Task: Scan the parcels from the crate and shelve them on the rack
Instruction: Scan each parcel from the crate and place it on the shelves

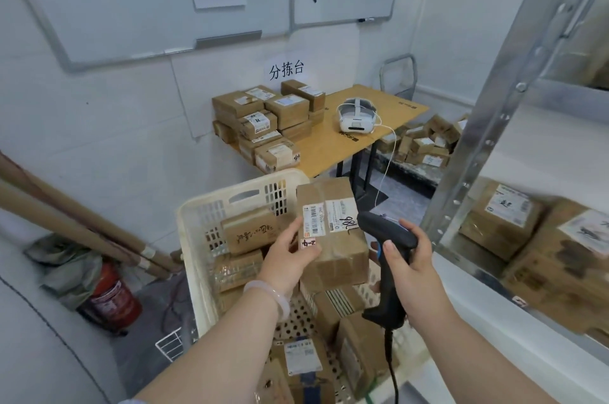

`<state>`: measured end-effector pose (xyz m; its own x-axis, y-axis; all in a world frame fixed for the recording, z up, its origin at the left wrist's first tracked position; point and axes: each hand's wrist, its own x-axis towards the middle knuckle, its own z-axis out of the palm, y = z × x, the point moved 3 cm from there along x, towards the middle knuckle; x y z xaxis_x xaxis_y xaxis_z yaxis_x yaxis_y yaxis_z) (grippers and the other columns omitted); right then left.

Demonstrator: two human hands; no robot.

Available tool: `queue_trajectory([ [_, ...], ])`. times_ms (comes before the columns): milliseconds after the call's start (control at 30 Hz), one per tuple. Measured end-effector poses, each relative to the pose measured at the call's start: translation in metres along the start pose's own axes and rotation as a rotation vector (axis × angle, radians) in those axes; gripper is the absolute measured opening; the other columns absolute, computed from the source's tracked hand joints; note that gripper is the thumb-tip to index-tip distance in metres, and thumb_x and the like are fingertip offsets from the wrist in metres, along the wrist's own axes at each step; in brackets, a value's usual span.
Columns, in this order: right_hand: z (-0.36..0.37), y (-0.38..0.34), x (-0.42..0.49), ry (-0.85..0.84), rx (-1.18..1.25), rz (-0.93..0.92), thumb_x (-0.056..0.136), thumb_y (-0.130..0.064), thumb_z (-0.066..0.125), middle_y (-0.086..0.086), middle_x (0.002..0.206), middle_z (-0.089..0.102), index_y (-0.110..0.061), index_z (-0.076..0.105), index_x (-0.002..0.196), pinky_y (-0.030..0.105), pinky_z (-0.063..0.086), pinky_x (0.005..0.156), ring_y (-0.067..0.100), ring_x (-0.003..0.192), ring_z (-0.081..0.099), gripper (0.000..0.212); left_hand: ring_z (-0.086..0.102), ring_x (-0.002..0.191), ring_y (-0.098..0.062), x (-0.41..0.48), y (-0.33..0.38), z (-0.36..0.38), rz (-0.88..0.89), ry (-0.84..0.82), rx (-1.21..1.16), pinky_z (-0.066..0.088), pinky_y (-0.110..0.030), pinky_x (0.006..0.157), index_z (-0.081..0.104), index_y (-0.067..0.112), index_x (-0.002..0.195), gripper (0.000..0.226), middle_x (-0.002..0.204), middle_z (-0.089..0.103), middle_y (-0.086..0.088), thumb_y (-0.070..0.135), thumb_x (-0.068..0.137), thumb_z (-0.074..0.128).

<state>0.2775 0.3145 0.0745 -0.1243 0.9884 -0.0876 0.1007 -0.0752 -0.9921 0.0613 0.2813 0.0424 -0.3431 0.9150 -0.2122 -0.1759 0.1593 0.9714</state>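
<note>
My left hand [290, 258] grips a brown cardboard parcel [333, 252] by its left edge and holds it above the white plastic crate [201, 225]. Its white barcode label faces up, with "186" handwritten on it. My right hand [408, 265] holds a black handheld scanner [389, 238] by the grip, its head right beside the parcel's right edge. A cable hangs from the scanner's base. Several more brown parcels [250, 232] lie in the crate. The metal rack [501, 126] stands on the right, with parcels [501, 219] on its shelf.
A wooden table [333, 146] at the back carries a stack of parcels [263, 126] and a white headset [357, 116]. More parcels [425, 143] lie on the floor behind it. A red fire extinguisher [112, 298] and cardboard tubes [66, 222] stand on the left.
</note>
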Motion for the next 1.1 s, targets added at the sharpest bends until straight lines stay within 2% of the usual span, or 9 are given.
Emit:
queue_trajectory([
  [133, -0.008, -0.002, -0.013, 0.023, 0.012, -0.025, 0.099, -0.029, 0.057, -0.012, 0.102, 0.064, -0.060, 0.041, 0.119, 0.029, 0.055, 0.046, 0.025, 0.058, 0.071, 0.040, 0.064, 0.117, -0.014, -0.007, 0.008, 0.009, 0.026, -0.100, 0.050, 0.050, -0.047, 0.103, 0.053, 0.067, 0.122, 0.071, 0.125, 0.068, 0.013, 0.015, 0.078, 0.072],
  [200, -0.014, -0.001, -0.020, 0.046, 0.030, -0.045, 0.098, -0.028, 0.057, -0.013, 0.104, 0.063, -0.056, 0.042, 0.122, 0.023, 0.053, 0.046, 0.017, 0.060, 0.071, 0.040, 0.056, 0.127, -0.015, -0.013, 0.014, 0.016, 0.060, -0.128, 0.105, 0.047, -0.049, 0.107, 0.051, 0.068, 0.121, 0.071, 0.141, 0.056, 0.010, 0.018, 0.076, 0.073],
  [300, -0.023, -0.002, -0.030, 0.076, 0.039, -0.061, 0.098, -0.029, 0.058, -0.012, 0.105, 0.064, -0.065, 0.042, 0.113, 0.029, 0.056, 0.051, 0.024, 0.064, 0.071, 0.042, 0.041, 0.138, -0.016, -0.019, 0.019, 0.027, 0.122, -0.175, 0.248, 0.037, -0.049, 0.114, 0.046, 0.072, 0.120, 0.070, 0.152, 0.035, 0.012, 0.027, 0.075, 0.074],
  [533, -0.051, -0.007, -0.052, 0.118, -0.026, -0.106, 0.099, -0.026, 0.057, -0.021, 0.096, 0.064, -0.072, 0.040, 0.105, 0.040, 0.060, 0.057, 0.031, 0.063, 0.069, 0.049, 0.056, 0.124, -0.013, -0.022, 0.019, 0.056, 0.095, -0.290, 0.224, 0.045, -0.043, 0.108, 0.043, 0.071, 0.125, 0.077, 0.137, 0.056, 0.013, 0.021, 0.079, 0.079],
  [700, -0.072, -0.012, -0.067, 0.152, -0.062, -0.160, 0.099, -0.020, 0.056, -0.031, 0.100, 0.059, -0.056, 0.040, 0.119, 0.050, 0.060, 0.066, 0.029, 0.066, 0.066, 0.044, 0.046, 0.111, 0.022, -0.025, 0.022, 0.086, 0.150, -0.389, 0.262, 0.038, -0.011, 0.096, 0.033, 0.061, 0.141, 0.081, 0.120, 0.043, 0.045, 0.031, 0.083, 0.081],
  [800, -0.088, -0.015, -0.075, 0.171, -0.084, -0.198, 0.099, -0.018, 0.055, -0.016, 0.115, 0.055, -0.056, 0.038, 0.118, 0.040, 0.059, 0.056, 0.028, 0.058, 0.065, 0.046, 0.044, 0.133, -0.006, -0.028, 0.027, 0.103, 0.164, -0.424, 0.289, 0.034, -0.036, 0.114, 0.035, 0.062, 0.139, 0.081, 0.142, 0.046, 0.024, 0.028, 0.082, 0.082],
  [867, -0.101, -0.017, -0.079, 0.181, -0.115, -0.232, 0.099, -0.017, 0.056, -0.013, 0.119, 0.054, -0.060, 0.037, 0.115, 0.034, 0.057, 0.052, 0.023, 0.058, 0.066, 0.050, 0.048, 0.135, -0.016, -0.032, 0.034, 0.114, 0.173, -0.449, 0.280, 0.038, -0.047, 0.114, 0.039, 0.066, 0.131, 0.080, 0.148, 0.048, 0.011, 0.022, 0.080, 0.083],
  [967, -0.122, -0.022, -0.084, 0.170, -0.176, -0.270, 0.097, -0.016, 0.059, -0.015, 0.122, 0.054, -0.069, 0.037, 0.110, 0.029, 0.056, 0.053, 0.008, 0.070, 0.069, 0.059, 0.054, 0.127, -0.011, -0.036, 0.046, 0.132, 0.225, -0.510, 0.352, 0.043, -0.041, 0.110, 0.040, 0.065, 0.131, 0.083, 0.146, 0.048, 0.011, 0.019, 0.079, 0.084],
  [1100, -0.158, -0.039, -0.097, 0.152, -0.366, -0.333, 0.094, -0.018, 0.063, -0.024, 0.112, 0.060, -0.071, 0.032, 0.116, 0.029, 0.059, 0.058, 0.006, 0.082, 0.069, 0.065, 0.060, 0.114, -0.008, -0.041, 0.068, 0.157, 0.304, -0.609, 0.526, 0.052, -0.023, 0.094, 0.039, 0.049, 0.146, 0.089, 0.141, 0.049, 0.008, 0.017, 0.077, 0.085],
])
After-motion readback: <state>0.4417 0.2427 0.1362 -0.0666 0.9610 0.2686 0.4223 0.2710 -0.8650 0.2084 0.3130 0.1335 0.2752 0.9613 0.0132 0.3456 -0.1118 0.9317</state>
